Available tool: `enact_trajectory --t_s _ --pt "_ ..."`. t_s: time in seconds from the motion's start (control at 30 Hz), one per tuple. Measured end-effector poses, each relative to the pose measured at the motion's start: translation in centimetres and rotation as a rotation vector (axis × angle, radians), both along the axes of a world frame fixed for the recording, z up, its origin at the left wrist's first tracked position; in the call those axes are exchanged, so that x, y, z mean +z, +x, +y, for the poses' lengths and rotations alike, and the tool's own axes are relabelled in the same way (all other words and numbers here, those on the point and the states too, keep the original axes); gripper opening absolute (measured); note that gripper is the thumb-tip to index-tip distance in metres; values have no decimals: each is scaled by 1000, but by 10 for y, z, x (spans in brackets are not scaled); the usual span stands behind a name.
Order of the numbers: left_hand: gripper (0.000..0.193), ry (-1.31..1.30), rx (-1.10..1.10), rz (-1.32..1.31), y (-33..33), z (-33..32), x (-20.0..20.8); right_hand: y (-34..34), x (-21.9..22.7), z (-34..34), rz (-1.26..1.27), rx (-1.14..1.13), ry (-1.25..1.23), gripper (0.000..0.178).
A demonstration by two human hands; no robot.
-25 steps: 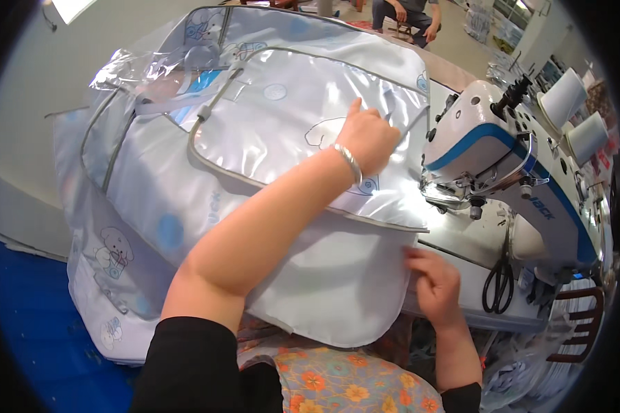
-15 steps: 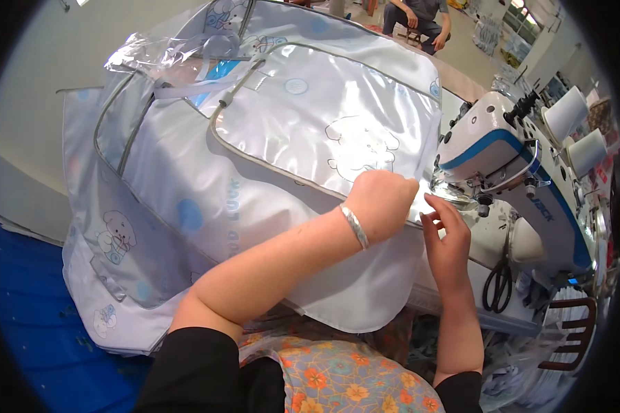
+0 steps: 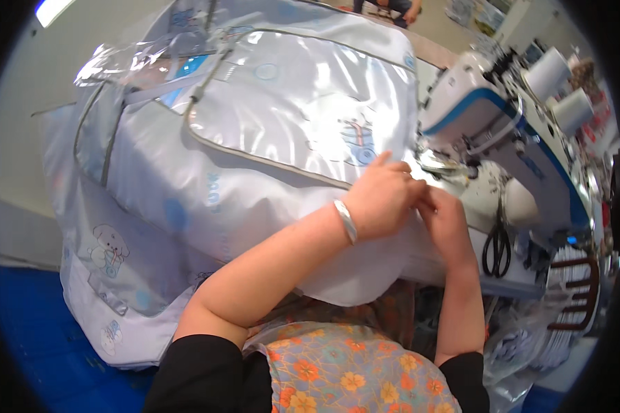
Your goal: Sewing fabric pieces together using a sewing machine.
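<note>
Left hand (image 3: 386, 199) and right hand (image 3: 446, 219) meet, fingers bent, at the pale fabric's (image 3: 275, 103) right edge; cannot tell their grip. Sewing machine (image 3: 477, 103) close beyond. Bare tabletop (image 3: 480, 233) strip before the scissors (image 3: 496, 253). Blue lettering (image 3: 213, 189) on fabric.

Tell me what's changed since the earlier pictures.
The left hand has come down toward the body, to the near edge of the printed panel; the right hand has moved up to meet it. Any grip is unclear. The sewing machine and scissors stayed put.
</note>
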State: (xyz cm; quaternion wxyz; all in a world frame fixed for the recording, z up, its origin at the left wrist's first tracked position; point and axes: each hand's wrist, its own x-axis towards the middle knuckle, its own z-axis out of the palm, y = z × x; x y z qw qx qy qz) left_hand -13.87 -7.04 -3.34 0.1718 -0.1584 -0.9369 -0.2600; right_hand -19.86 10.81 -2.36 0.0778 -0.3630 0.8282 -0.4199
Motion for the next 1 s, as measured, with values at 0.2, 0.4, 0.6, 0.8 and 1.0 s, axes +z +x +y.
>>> enact_trajectory --t_s 0.2,0.4,0.6,0.8,1.0 --pt "14 80 152 27 -16 0 -9 -21 -7 6 -276 -139 -79 11" --pt "10 -87 272 67 -13 9 -8 -30 -18 1 -376 -196 -105 12" --pt "22 -181 29 223 -2 13 -10 -21 -20 9 -44 -149 -97 7" --pt "27 -273 104 98 0 17 -12 51 -32 48 397 109 -159 34" --pt "36 -360 146 107 6 24 -13 34 -26 56 274 172 -79 30"
